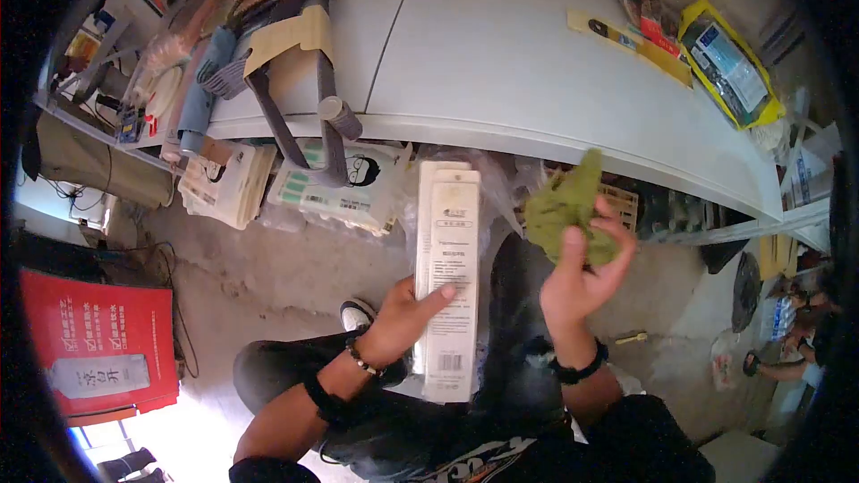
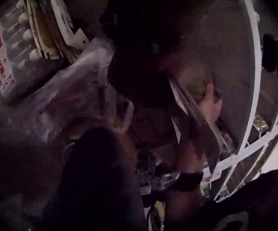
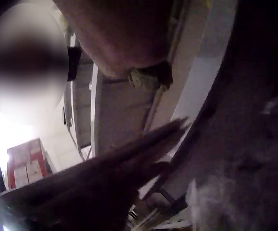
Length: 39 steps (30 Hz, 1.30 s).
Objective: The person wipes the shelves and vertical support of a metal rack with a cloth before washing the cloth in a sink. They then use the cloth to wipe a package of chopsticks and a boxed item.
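Long, narrow white packages (image 1: 455, 259), one lying over another, carry printed text and a barcode in the head view. My left hand (image 1: 394, 326) grips them by the side, thumb across the printed face. A crumpled green cloth (image 1: 564, 210) is held up in my right hand (image 1: 582, 286), between thumb and fingers, just right of the packages. From the right wrist, the cloth (image 3: 148, 79) shows below the hand, with the packages (image 3: 105, 161) as a dark edge. The left wrist view is dim, with the packages (image 2: 197, 115) seen nearly edge-on.
A white shelf top (image 1: 501, 63) spans the front, bearing grey straps (image 1: 327, 116) with a card sleeve and a yellow-edged bag (image 1: 729, 63). Printed plastic packs (image 1: 340, 183) are stowed beneath it. A red carton (image 1: 103, 340) stands left; another person's arm (image 1: 783, 367) shows right.
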Tool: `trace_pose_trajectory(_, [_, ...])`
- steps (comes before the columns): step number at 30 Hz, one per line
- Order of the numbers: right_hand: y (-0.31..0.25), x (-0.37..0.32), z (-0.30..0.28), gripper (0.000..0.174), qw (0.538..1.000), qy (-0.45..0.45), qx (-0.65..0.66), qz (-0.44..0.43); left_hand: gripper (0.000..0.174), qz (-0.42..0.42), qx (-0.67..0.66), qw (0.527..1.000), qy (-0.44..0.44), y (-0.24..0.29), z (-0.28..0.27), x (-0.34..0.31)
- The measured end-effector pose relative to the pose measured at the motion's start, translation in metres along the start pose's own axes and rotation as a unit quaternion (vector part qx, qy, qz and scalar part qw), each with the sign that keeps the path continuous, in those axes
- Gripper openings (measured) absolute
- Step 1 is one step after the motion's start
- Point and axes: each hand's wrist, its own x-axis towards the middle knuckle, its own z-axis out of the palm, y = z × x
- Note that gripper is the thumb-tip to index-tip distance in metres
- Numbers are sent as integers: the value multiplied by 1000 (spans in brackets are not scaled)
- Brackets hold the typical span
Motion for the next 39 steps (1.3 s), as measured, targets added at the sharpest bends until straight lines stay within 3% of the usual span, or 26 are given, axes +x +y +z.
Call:
trace_pose_trajectory(1, [-7,5,-1,33,993,-100,-22,-56,33,19,-9,999,-32,-3,-1,0])
trace_pose_trajectory(2, [-11,14,5,33,993,-100,-22,-56,33,39,-17,997,-64,-5,-3,1])
trace_pose_trajectory(4, [-17,26,21,49,906,-407,-85,-73,40,39,-65,993,-88,-15,-8,2])
trace_pose_trajectory(6, [-15,9,26,53,885,-458,-61,-57,47,39,-114,987,-110,-11,-7,-2])
trace_pose_trajectory(8, [-17,-2,23,57,859,-508,-32,-46,63,24,-345,923,-166,9,-4,-10])
trace_pose_trajectory(10, [-21,-9,12,54,824,-554,31,-111,70,12,-345,927,-147,7,-10,-12])
trace_pose_trajectory(12, [-33,-17,5,53,810,-568,58,-133,67,-22,-383,917,-109,10,-6,-16])
trace_pose_trajectory(13, [-36,-18,2,52,794,-582,84,-154,65,-80,-439,884,-143,-2,-12,-13])
trace_pose_trajectory(14, [-31,-21,2,52,792,-584,85,-152,65,-81,-441,882,-141,-6,-10,-14])
trace_pose_trajectory(16, [-16,-25,4,49,774,-585,71,-232,62,-83,-287,954,-35,-11,-6,-16])
trace_pose_trajectory(17, [-13,-16,11,49,785,-577,46,-222,60,-137,-394,905,-83,-16,-11,-11])
trace_pose_trajectory(18, [-12,-8,19,49,784,-579,48,-218,60,-139,-396,904,-81,-16,-15,-8])
trace_pose_trajectory(20, [-13,4,32,47,848,-509,-39,-144,58,-53,-335,902,-267,-17,-24,-2])
trace_pose_trajectory(22, [-17,-3,36,46,847,-513,-21,-139,59,-58,-349,905,-236,-14,-24,-3])
trace_pose_trajectory(24, [-27,-29,31,40,808,-548,45,-213,61,-63,-446,892,-47,15,-12,-10])
trace_pose_trajectory(25, [-36,-42,25,40,808,-547,48,-214,60,-3,-383,921,-70,13,-16,-4])
trace_pose_trajectory(27, [-50,-61,15,35,772,-557,154,-264,59,15,-365,926,-99,14,-25,0])
trace_pose_trajectory(29, [-48,-62,15,33,756,-563,170,-287,57,81,-281,945,-144,14,-30,2])
trace_pose_trajectory(32, [-31,-39,29,30,740,-570,159,-321,58,53,-305,945,-104,8,-24,7])
trace_pose_trajectory(33, [-24,-28,37,29,754,-567,140,-303,59,-31,-305,952,-29,17,-19,4])
trace_pose_trajectory(34, [-22,-26,38,28,767,-564,120,-283,59,-38,-310,950,-23,15,-20,7])
trace_pose_trajectory(36, [-31,-35,35,27,771,-558,127,-277,61,45,-306,950,-49,14,-29,14])
trace_pose_trajectory(37, [-36,-42,32,27,778,-550,131,-275,61,45,-332,937,-99,15,-35,13])
trace_pose_trajectory(38, [-39,-51,24,27,777,-551,135,-274,61,46,-332,937,-95,18,-38,13])
trace_pose_trajectory(39, [-41,-65,13,28,749,-565,176,-296,61,57,-342,933,-93,22,-40,12])
